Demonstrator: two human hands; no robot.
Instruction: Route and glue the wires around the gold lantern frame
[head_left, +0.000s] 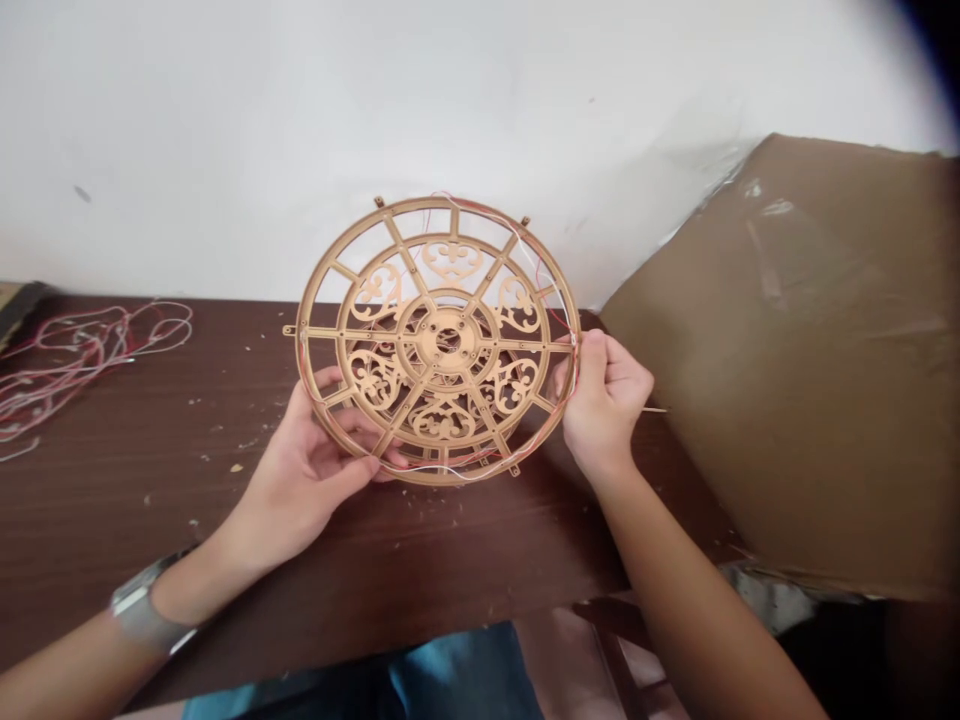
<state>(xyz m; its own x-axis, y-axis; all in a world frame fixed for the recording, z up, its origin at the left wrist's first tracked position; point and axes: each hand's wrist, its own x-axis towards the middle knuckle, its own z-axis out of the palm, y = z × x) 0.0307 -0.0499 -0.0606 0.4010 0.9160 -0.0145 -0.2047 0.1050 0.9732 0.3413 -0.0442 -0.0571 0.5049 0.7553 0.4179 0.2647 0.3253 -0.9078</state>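
I have the gold fretwork wheel (446, 340) upright on edge between both hands, its lower rim cupped in my left hand (307, 450), fingers spread, apparently to steady it. My right hand (604, 400) pinches narrowly at the rim, seemingly to keep the thin wires (465, 473) reachable, and a thin stick (654, 410) pokes out past it.

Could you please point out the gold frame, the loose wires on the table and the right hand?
gold frame (430, 342), head view, central hub
loose red and white wires (84, 350), head view, middle of the bundle
right hand (606, 397), head view, back of the hand
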